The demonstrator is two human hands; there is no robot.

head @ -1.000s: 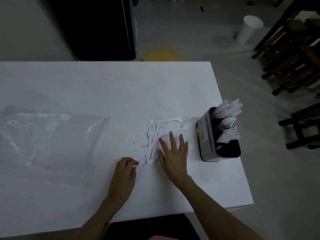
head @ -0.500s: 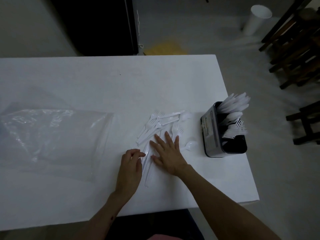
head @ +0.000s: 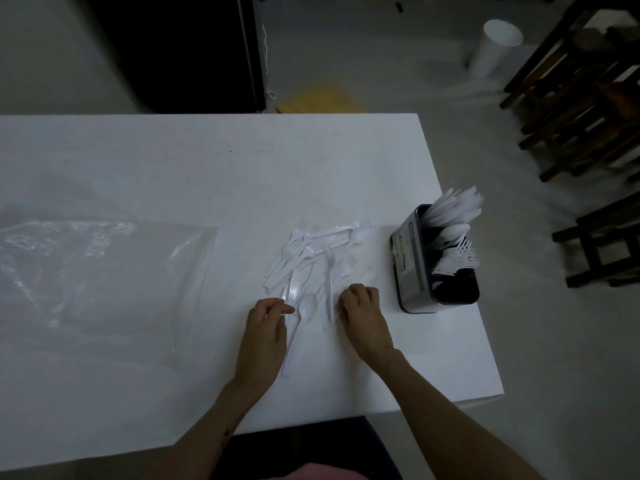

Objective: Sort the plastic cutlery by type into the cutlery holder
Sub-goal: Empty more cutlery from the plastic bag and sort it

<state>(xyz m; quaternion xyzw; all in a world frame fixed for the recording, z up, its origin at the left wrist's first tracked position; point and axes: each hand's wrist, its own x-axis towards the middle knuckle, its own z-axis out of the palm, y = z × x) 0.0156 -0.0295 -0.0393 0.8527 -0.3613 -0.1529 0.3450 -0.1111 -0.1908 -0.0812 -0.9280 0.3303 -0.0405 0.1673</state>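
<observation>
At the left of the frame a crumpled clear plastic bag (head: 97,268) lay flat on the white table (head: 207,168), well apart from the work. Toward the middle, the loose cutlery pile (head: 311,258) of white forks, knives and spoons fanned out just above both hands, most handles running from lower left to upper right. The left hand (head: 265,336) rested at the pile's lower left edge, fingers loosely curled with their tips touching or nearly touching the nearest pieces; whether it pinched anything I could not tell. Just right of it a spoon (head: 300,327) lay bowl upward in the frame, its long handle trailing down toward the person, closer to the left hand than the right. The right hand (head: 363,315) sat beyond the spoon, fingers curled under at the pile's lower right, possibly gathering a piece, though its grip was hidden. Further right stood the cutlery holder (head: 410,268), already bristling with sorted pieces, nearer the right hand, with nothing between them. To my eye sorting was well along. A white cup (head: 493,46) stood on the floor at upper right.
</observation>
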